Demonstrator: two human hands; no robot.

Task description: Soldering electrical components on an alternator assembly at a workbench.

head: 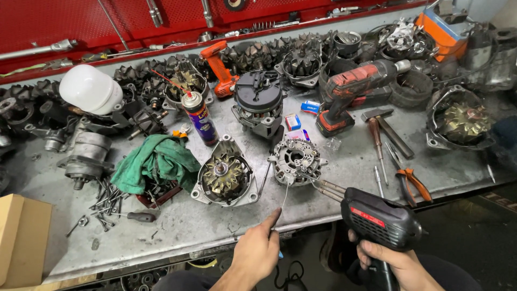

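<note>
My right hand (396,261) grips a black soldering gun (379,220) with a red label. Its metal tip reaches up-left to the round grey rectifier plate (295,159) on the bench. My left hand (257,248) pinches a thin solder wire (284,198) that rises to the plate's lower edge, close to the gun's tip. Left of the plate lies an open alternator housing (224,178) with copper windings showing.
A green rag (156,161), a spray can (198,116), loose bolts (105,202) and a screwdriver (141,216) lie at the left. A cordless drill (350,89), a hammer (379,126) and orange-handled pliers (412,183) lie at the right. Alternator parts crowd the back. A cardboard box (19,237) sits at the bench's left edge.
</note>
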